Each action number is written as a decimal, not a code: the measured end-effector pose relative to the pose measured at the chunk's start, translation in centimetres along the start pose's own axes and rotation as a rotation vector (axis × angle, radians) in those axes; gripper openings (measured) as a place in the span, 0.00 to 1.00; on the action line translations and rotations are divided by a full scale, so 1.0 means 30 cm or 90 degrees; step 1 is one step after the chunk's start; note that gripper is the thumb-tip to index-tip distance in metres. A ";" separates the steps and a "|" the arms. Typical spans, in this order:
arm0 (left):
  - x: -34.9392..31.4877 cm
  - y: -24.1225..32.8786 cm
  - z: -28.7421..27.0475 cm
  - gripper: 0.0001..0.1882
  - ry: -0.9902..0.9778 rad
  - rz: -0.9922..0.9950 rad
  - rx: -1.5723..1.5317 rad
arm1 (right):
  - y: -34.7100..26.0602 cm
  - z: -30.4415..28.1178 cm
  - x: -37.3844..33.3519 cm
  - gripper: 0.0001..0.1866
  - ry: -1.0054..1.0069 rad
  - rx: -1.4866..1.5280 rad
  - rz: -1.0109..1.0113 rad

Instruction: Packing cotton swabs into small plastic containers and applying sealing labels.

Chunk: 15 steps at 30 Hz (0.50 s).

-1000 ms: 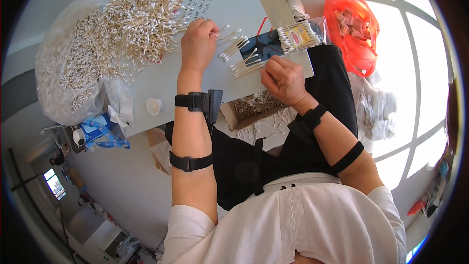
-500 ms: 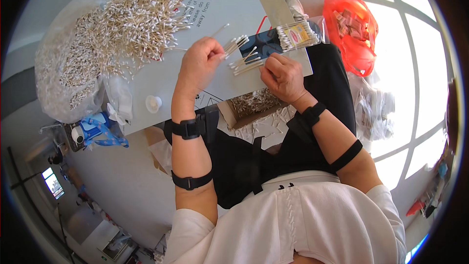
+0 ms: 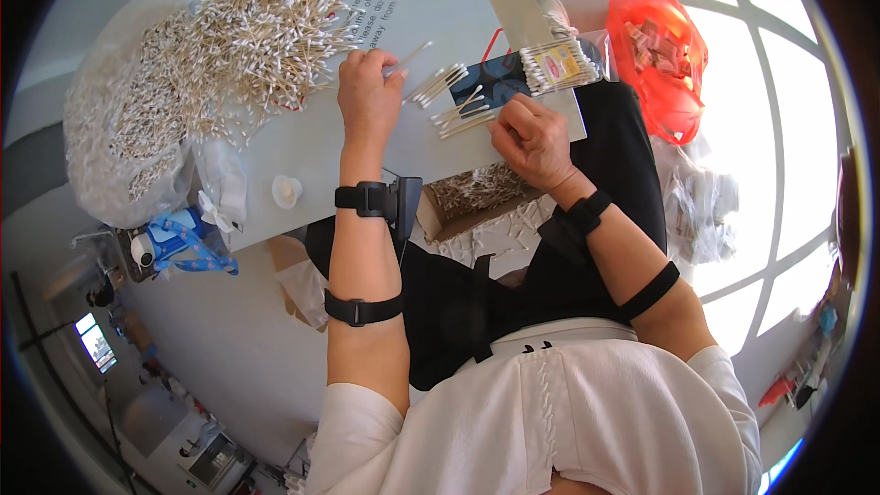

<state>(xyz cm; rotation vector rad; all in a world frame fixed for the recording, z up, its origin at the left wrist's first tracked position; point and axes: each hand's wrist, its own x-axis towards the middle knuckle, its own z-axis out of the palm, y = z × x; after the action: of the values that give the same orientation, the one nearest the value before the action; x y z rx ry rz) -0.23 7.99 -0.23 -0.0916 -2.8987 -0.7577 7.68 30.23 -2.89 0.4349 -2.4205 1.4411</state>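
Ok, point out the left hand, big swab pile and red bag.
Left hand (image 3: 368,96): head view, on its back.
Big swab pile (image 3: 259,35): head view, its middle.
Red bag (image 3: 676,117): head view, lower wall.

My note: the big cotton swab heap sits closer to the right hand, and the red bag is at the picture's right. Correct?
Not quite: the head view shows the big cotton swab heap nearer the left hand. The red bag is at the picture's right.
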 end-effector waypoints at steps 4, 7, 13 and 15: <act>0.015 0.019 0.017 0.09 -0.028 0.009 -0.015 | -0.016 0.001 0.010 0.07 0.015 0.093 0.126; -0.019 0.001 0.037 0.11 0.023 0.026 -0.008 | -0.013 -0.018 0.054 0.10 -0.015 0.007 0.063; -0.052 -0.030 0.060 0.15 0.048 0.037 0.028 | -0.003 0.019 0.146 0.10 -0.158 -0.217 0.001; -0.046 -0.029 0.064 0.15 0.047 0.041 0.009 | 0.018 0.028 0.160 0.09 -0.164 -0.218 -0.008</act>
<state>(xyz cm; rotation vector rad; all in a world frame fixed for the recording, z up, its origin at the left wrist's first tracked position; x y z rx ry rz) 0.82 8.13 -2.51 -0.1518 -2.8158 -0.7129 3.00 29.22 -1.81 0.5797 -2.7900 0.9852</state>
